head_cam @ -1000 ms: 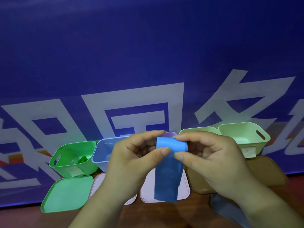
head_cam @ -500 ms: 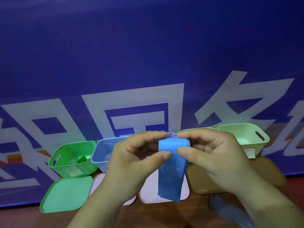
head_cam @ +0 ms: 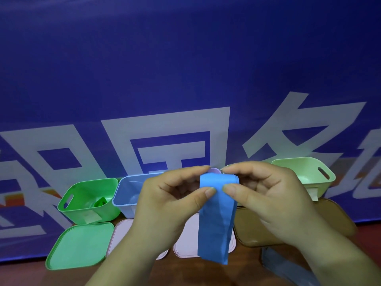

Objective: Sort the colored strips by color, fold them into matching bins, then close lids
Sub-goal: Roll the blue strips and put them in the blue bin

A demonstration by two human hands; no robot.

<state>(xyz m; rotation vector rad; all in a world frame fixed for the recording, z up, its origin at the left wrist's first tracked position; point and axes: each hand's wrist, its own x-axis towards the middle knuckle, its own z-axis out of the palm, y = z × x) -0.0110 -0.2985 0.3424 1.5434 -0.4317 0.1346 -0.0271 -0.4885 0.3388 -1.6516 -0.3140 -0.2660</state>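
Step in hand, as judged: folding of the blue paper-like strip (head_cam: 216,223). The strip is held in the air above the middle of the brown wooden worktop (head_cam: 144,271), doubled over at its top and hanging down in front of the lids. Its folded top is pinched between thumb and forefinger of the left hand (head_cam: 171,203) and of the right hand (head_cam: 268,199), the other fingers being curled behind. For a clean fold, the long edges should be matched, the crease pressed flat, and the strip halved again until it fits the light blue plastic bin (head_cam: 127,190) at the far edge, left of centre. Count, bins along the far edge: one bright green (head_cam: 88,201), one light blue, one pale green (head_cam: 303,172), plus two rims largely hidden behind the hands. Lids in front of them: one green (head_cam: 80,246), two pink (head_cam: 121,234), two brown (head_cam: 334,215). Strips: one held, one green (head_cam: 101,202) in the green bin, one grey-blue (head_cam: 284,267) near the right corner.
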